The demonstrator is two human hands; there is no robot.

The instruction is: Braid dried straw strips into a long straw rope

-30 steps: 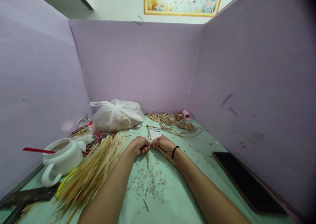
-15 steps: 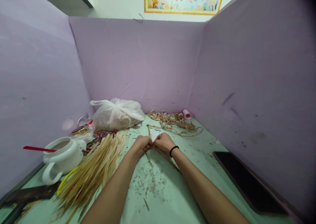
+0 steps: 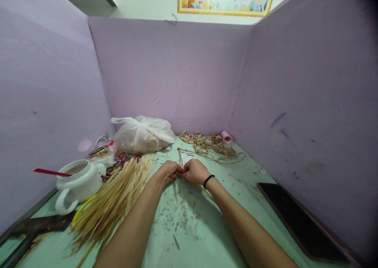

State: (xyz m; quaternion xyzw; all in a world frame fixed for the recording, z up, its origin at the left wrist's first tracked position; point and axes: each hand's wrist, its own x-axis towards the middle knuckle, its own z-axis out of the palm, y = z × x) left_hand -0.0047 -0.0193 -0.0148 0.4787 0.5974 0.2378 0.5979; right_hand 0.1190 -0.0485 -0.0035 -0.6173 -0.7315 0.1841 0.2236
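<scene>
A thin braided straw cord (image 3: pixel 180 156) runs from the far part of the table down to my fingers. My left hand (image 3: pixel 170 171) is closed in a pinch on its near end. Close against it, my right hand (image 3: pixel 194 171), with a black band at the wrist, is also pinched at the same spot. Loose straw strips (image 3: pixel 208 194) trail out below my right hand and forearm, and a short end hangs under the left fingers. The exact crossing of the strips is hidden by my fingertips. A fanned bundle of flat straw strips (image 3: pixel 118 199) lies left of my left forearm.
A white pot (image 3: pixel 81 185) with a red stick (image 3: pixel 53 172) stands at the left, near a dark blade-like tool (image 3: pixel 44 223). Behind are a white plastic bag (image 3: pixel 143 134), tangled cords (image 3: pixel 209 145) and a pink spool (image 3: pixel 226 137). A black flat panel (image 3: pixel 298 216) lies right. Purple partitions enclose three sides.
My hands have drawn closer together at the cord's end, and the right fingers have turned inward. The strip under my right forearm has shifted. The whole view has moved slightly.
</scene>
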